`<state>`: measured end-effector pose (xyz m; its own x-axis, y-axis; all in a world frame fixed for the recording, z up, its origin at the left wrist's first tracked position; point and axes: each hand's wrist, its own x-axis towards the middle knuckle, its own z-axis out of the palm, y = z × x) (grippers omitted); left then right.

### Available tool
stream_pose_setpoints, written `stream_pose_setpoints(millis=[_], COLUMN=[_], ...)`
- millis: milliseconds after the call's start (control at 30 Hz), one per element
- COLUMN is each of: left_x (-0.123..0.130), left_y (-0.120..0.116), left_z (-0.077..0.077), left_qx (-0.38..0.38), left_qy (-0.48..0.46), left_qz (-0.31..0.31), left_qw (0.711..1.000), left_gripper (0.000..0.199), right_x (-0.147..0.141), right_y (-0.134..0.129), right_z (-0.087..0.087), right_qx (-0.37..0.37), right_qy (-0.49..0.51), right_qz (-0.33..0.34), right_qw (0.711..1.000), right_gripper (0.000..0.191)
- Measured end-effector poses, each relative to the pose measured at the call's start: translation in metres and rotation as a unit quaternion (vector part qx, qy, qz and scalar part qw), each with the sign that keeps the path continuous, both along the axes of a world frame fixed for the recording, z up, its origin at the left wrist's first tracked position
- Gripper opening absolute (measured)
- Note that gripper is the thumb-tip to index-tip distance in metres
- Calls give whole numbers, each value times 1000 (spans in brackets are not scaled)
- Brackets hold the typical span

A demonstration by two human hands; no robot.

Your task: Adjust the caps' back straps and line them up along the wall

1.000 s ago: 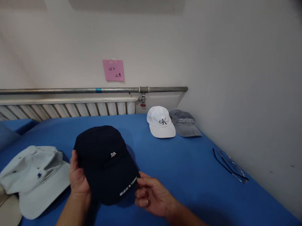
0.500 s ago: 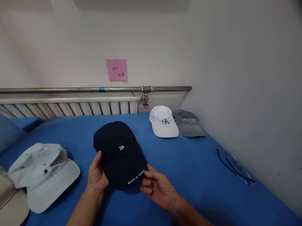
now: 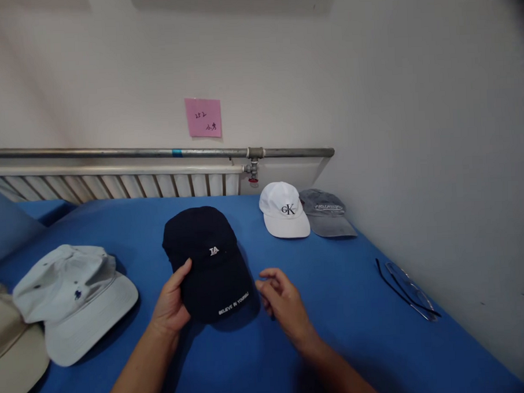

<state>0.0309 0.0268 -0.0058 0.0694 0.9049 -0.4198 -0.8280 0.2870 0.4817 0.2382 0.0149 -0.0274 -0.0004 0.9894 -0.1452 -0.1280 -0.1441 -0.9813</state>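
A navy baseball cap with a small white emblem and white lettering along its brim is held above the blue surface. My left hand grips the cap's left side, thumb on top and the other fingers hidden underneath. Just right of the brim, my right hand is apart from the cap, its fingers loosely curled and nothing visible in them. To the left lie a pale blue-grey cap and a beige cap, partly cut off by the frame edge.
Farther back, a white cap sits beside a grey cap near the right wall. Folded eyeglasses lie at the right edge. Behind are a radiator, a metal pipe and a pink note on the wall.
My right hand has let go of the brim and moved slightly right and up. My left thumb has shifted farther onto the navy cap, which stays nearly in place.
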Motion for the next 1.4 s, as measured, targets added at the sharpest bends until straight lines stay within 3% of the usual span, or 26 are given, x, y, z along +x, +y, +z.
stream_pose_setpoints(millis=[67, 167, 300, 400, 767, 1000, 1267, 1400], left_x=[5, 14, 27, 36, 39, 37, 38, 38], left_y=[-2, -7, -13, -17, -20, -19, -19, -19], left_z=[4, 5, 4, 3, 2, -1, -1, 0], left_qx=[-21, -42, -56, -71, -74, -58, -51, -52], left_qy=[11, 29, 41, 42, 61, 103, 106, 116], left_qz=[-7, -37, -100, -130, -161, -162, -174, -172], left_qw=[1000, 998, 993, 988, 982, 980, 978, 977], left_gripper=[30, 34, 30, 28, 27, 20, 18, 15], right_x=[3, 4, 4, 7, 8, 6, 8, 9], right_y=[-2, -9, -13, -12, -10, -11, -12, -12], right_z=[3, 9, 14, 13, 15, 12, 13, 14], right_qx=[127, 311, 434, 438, 385, 328, 371, 361], right_qy=[-74, -173, -249, -288, -328, -297, -305, -303], right_qz=[-38, -30, -35, -49, -14, -5, 11, -1], right_qw=[988, 934, 865, 850, 863, 897, 877, 882], right_gripper=[6, 10, 22, 25, 22, 15, 9, 4])
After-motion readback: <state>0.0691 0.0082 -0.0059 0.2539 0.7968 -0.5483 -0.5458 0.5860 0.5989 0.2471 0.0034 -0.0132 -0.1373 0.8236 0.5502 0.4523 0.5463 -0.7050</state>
